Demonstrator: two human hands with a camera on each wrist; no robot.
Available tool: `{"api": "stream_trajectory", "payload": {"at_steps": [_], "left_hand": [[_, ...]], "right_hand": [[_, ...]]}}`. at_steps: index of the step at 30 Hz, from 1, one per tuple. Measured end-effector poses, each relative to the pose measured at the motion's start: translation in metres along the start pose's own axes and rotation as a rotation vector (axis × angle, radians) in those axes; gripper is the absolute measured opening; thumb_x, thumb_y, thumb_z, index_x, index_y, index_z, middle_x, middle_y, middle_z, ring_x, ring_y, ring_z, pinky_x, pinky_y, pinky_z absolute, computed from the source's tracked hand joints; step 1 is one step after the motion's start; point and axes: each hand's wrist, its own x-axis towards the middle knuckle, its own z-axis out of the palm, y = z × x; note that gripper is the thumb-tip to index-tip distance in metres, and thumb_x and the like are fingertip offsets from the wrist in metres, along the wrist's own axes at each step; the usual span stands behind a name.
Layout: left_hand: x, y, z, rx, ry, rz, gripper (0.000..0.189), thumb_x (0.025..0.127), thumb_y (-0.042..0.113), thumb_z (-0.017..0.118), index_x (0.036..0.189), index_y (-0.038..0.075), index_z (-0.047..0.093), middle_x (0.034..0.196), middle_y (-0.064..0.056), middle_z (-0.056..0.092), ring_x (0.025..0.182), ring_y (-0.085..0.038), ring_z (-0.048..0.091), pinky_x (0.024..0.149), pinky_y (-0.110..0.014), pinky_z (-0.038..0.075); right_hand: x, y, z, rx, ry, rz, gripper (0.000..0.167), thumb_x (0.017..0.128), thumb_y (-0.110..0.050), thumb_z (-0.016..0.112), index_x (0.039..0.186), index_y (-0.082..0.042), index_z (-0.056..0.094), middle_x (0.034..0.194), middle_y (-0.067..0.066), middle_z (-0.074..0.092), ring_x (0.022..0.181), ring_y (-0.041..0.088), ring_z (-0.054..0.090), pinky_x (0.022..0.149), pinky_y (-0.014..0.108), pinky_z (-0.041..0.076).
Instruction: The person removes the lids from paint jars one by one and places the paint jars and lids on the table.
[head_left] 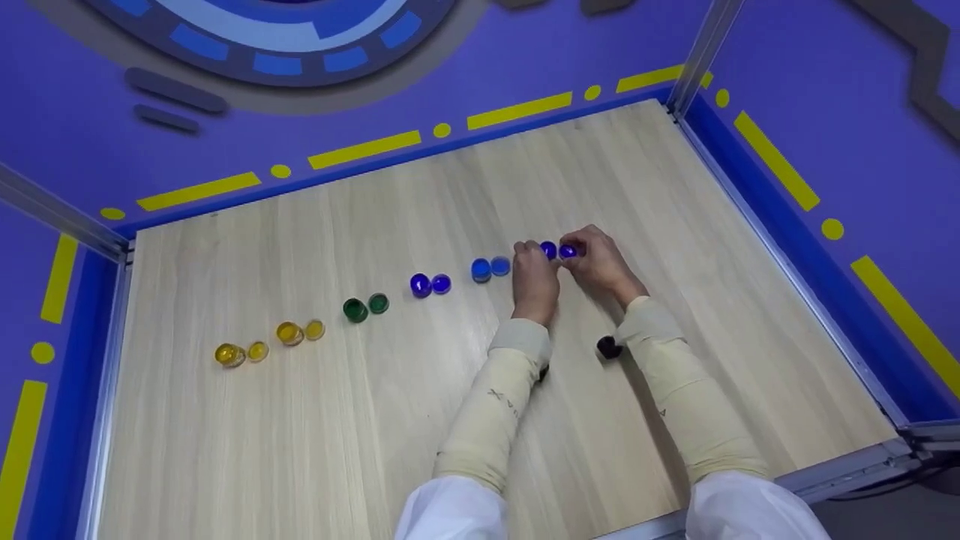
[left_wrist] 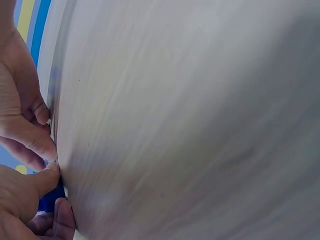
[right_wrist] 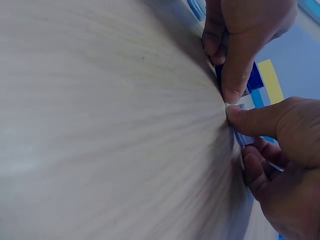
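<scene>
My left hand grips a small deep-blue paint pot on the wooden table. Close on its right, my right hand pinches a round blue lid between thumb and fingers. In the left wrist view the pot shows between thumb and fingertips, its side partly covered. The right wrist view has both thumbs almost meeting at the tabletop, the lid low under the right fingers. A lighter blue pot with its lid stands just left of my left hand.
Further left along the row are another deep-blue pot, a green pot and yellow pots, each beside a lid. A black pot sits near my right sleeve. Another dark item is mostly hidden by my left forearm. Blue panels wall the table.
</scene>
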Motion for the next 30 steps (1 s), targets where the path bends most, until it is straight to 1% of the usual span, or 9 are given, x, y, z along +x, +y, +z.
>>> {"api": "stream_trajectory", "payload": {"at_steps": [4, 7, 12, 15, 19, 22, 24, 26, 30], "left_hand": [[-0.002, -0.005, -0.005, 0.001, -0.003, -0.014, 0.032, 0.096, 0.022, 0.075, 0.116, -0.002, 0.067, 0.106, -0.012, 0.063, 0.098, -0.02, 0.066, 0.09, -0.027, 0.053], [-0.003, -0.009, -0.009, -0.012, -0.001, -0.031, 0.031, 0.096, 0.02, 0.075, 0.116, -0.003, 0.067, 0.106, -0.013, 0.063, 0.098, -0.021, 0.066, 0.089, -0.028, 0.053], [-0.008, -0.013, -0.015, -0.08, -0.022, -0.042, 0.03, 0.094, 0.015, 0.076, 0.113, -0.004, 0.065, 0.107, -0.016, 0.061, 0.098, -0.026, 0.063, 0.09, -0.032, 0.052], [-0.012, -0.015, -0.018, -0.117, -0.041, -0.039, 0.032, 0.093, 0.014, 0.077, 0.115, -0.005, 0.064, 0.108, -0.017, 0.06, 0.099, -0.028, 0.062, 0.092, -0.035, 0.05], [-0.018, -0.016, -0.027, -0.171, -0.08, -0.031, 0.039, 0.096, 0.015, 0.074, 0.123, -0.007, 0.059, 0.114, -0.019, 0.057, 0.106, -0.029, 0.06, 0.096, -0.036, 0.049], [-0.025, -0.016, -0.035, -0.192, -0.124, -0.029, 0.045, 0.098, 0.016, 0.071, 0.132, -0.009, 0.054, 0.121, -0.02, 0.055, 0.113, -0.029, 0.059, 0.101, -0.036, 0.048], [-0.032, -0.018, -0.041, -0.169, -0.145, -0.017, 0.049, 0.099, 0.018, 0.069, 0.138, -0.008, 0.052, 0.126, -0.02, 0.055, 0.118, -0.028, 0.059, 0.102, -0.035, 0.048], [-0.039, -0.021, -0.046, -0.114, -0.154, 0.019, 0.051, 0.1, 0.02, 0.069, 0.141, -0.005, 0.052, 0.129, -0.019, 0.057, 0.12, -0.027, 0.059, 0.101, -0.036, 0.049], [-0.052, -0.033, -0.056, -0.002, -0.104, 0.12, 0.048, 0.099, 0.022, 0.071, 0.139, 0.001, 0.058, 0.129, -0.015, 0.062, 0.12, -0.028, 0.059, 0.097, -0.039, 0.051]], "right_hand": [[0.0, -0.002, 0.008, 0.033, 0.012, -0.021, 0.033, 0.086, 0.01, 0.073, 0.119, 0.007, 0.07, 0.112, 0.023, 0.062, 0.104, 0.035, 0.059, 0.095, 0.048, 0.048], [0.001, -0.005, 0.013, 0.048, 0.007, -0.011, 0.035, 0.087, 0.009, 0.073, 0.122, 0.006, 0.069, 0.114, 0.022, 0.062, 0.107, 0.035, 0.059, 0.097, 0.047, 0.048], [0.0, -0.009, 0.017, 0.065, -0.02, 0.026, 0.038, 0.09, 0.007, 0.07, 0.128, 0.006, 0.066, 0.118, 0.022, 0.061, 0.11, 0.035, 0.059, 0.1, 0.048, 0.047], [0.002, -0.008, 0.017, 0.065, -0.023, 0.019, 0.04, 0.089, 0.009, 0.07, 0.128, 0.008, 0.065, 0.118, 0.024, 0.061, 0.109, 0.036, 0.059, 0.099, 0.048, 0.047], [0.003, -0.006, 0.013, 0.07, -0.018, 0.007, 0.039, 0.088, 0.01, 0.071, 0.127, 0.009, 0.065, 0.118, 0.025, 0.061, 0.109, 0.037, 0.059, 0.098, 0.048, 0.047], [0.001, -0.001, 0.009, 0.07, -0.014, 0.011, 0.042, 0.088, 0.008, 0.071, 0.129, 0.01, 0.063, 0.119, 0.025, 0.06, 0.109, 0.037, 0.058, 0.099, 0.049, 0.046], [-0.002, 0.002, 0.007, 0.081, -0.005, 0.022, 0.045, 0.089, 0.005, 0.072, 0.132, 0.01, 0.06, 0.119, 0.025, 0.058, 0.11, 0.037, 0.057, 0.099, 0.049, 0.045], [-0.008, 0.006, 0.005, 0.095, 0.017, 0.03, 0.049, 0.089, 0.002, 0.072, 0.135, 0.011, 0.058, 0.12, 0.025, 0.058, 0.11, 0.036, 0.056, 0.099, 0.048, 0.045], [-0.019, 0.012, 0.0, 0.128, 0.072, 0.038, 0.051, 0.093, -0.005, 0.072, 0.138, 0.012, 0.054, 0.123, 0.026, 0.059, 0.11, 0.037, 0.058, 0.098, 0.047, 0.046]]}}
